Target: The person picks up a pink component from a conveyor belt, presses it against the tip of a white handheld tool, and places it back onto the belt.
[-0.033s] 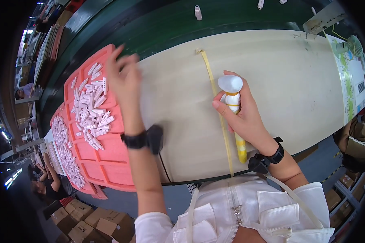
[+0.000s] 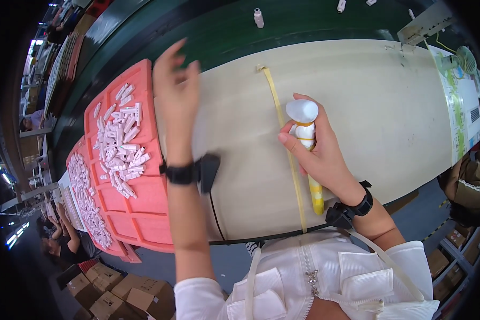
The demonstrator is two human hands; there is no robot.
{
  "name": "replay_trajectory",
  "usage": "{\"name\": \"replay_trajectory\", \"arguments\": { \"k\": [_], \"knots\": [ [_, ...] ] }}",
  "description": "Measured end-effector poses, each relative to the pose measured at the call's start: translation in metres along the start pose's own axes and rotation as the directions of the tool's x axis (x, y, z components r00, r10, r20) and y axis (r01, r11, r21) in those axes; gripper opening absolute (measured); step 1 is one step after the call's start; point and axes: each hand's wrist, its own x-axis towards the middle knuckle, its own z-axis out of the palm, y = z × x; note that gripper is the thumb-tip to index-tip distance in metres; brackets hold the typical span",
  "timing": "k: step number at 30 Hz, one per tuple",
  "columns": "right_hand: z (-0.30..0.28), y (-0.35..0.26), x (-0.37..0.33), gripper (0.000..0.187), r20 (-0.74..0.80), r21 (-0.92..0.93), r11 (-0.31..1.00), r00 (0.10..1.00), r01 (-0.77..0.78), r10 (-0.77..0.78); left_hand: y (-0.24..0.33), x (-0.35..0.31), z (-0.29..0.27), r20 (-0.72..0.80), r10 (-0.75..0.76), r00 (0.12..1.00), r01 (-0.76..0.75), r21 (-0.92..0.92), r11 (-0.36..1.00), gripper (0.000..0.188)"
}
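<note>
My right hand (image 2: 319, 141), over the pale work surface, is wrapped round what looks like a padded mallet. The mallet (image 2: 302, 111) has a white wrapped head with yellow bands and a yellow handle pointing toward me. Raised beside the tray's far right corner, my left hand (image 2: 178, 85) has its fingers apart, and nothing shows in it. To its left lies a pink compartment tray (image 2: 136, 213) with a heap of small whitish-pink plastic parts (image 2: 117, 138).
Beyond the work surface (image 2: 368, 106) runs a green conveyor (image 2: 218, 40), where a whitish part (image 2: 258, 18) stands. Yellow tape (image 2: 274, 90) crosses the surface. A small fan (image 2: 465, 60) is at the far right. Cardboard boxes (image 2: 109, 306) sit at lower left; other people work nearby.
My left hand has moved to the right and slightly farther away, off the tray's corner. My right hand and the mallet stay nearly in place.
</note>
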Motion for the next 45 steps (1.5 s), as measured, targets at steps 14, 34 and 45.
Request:
{"name": "replay_trajectory", "arguments": {
  "k": [14, 34, 45],
  "knots": [
    [-0.008, 0.005, 0.0, 0.062, -0.025, -0.024, 0.999, 0.999, 0.025, -0.025, 0.02, 0.02, 0.055, 0.359, 0.221, 0.907, -0.26, 0.066, 0.963, 0.021],
    [0.019, -0.008, -0.008, 0.048, 0.163, -0.348, 0.936, 0.987, 0.061, -0.004, 0.036, -0.139, 0.024, 0.209, -0.117, 0.971, 0.115, 0.024, 0.993, 0.016],
    [0.01, 0.011, 0.001, 0.051, -0.019, -0.407, 0.902, 0.986, 0.144, -0.166, 0.04, -0.141, 0.023, 0.221, -0.087, 0.971, 0.093, -0.015, 0.996, 0.022]
  ]
}}
